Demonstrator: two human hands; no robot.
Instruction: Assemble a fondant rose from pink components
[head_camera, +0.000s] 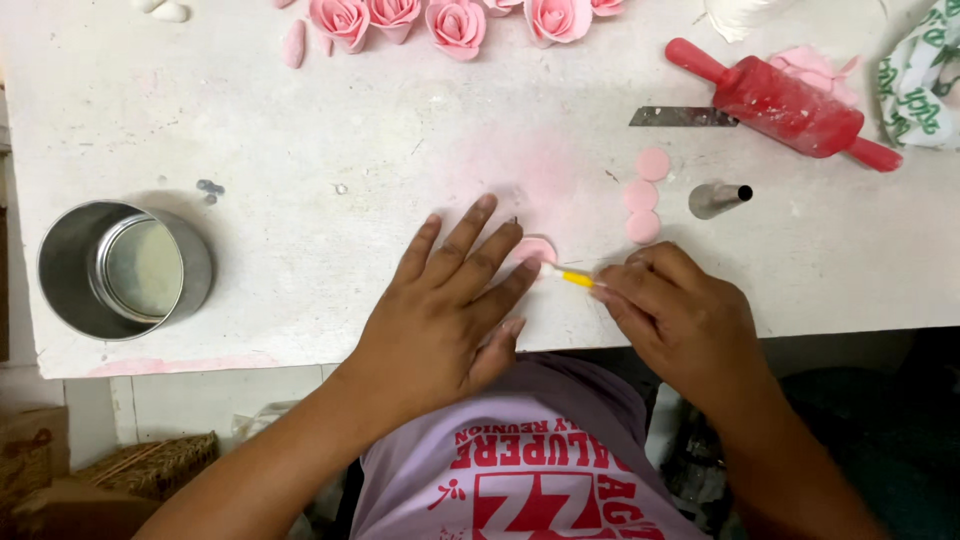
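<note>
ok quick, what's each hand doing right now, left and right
Left hand: open, flat on the white table, fingertips pinning the pink disc.
Right hand: closed on a small yellow tool, its tip at the disc.

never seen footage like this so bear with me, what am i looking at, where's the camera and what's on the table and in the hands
There is no machine here: a person works with two bare hands, filmed by one camera worn on the head, looking down at a white table.

The left hand lies flat, fingertips pinning a small pink disc. The right hand has its grip on a thin tool with a yellow handle, whose tip touches that disc.

Further back lie three more pink discs, a metal cone-shaped tip, a red rolling pin and a flat metal blade. A row of finished pink roses lines the far edge. At the left stands an open metal tin.
</note>
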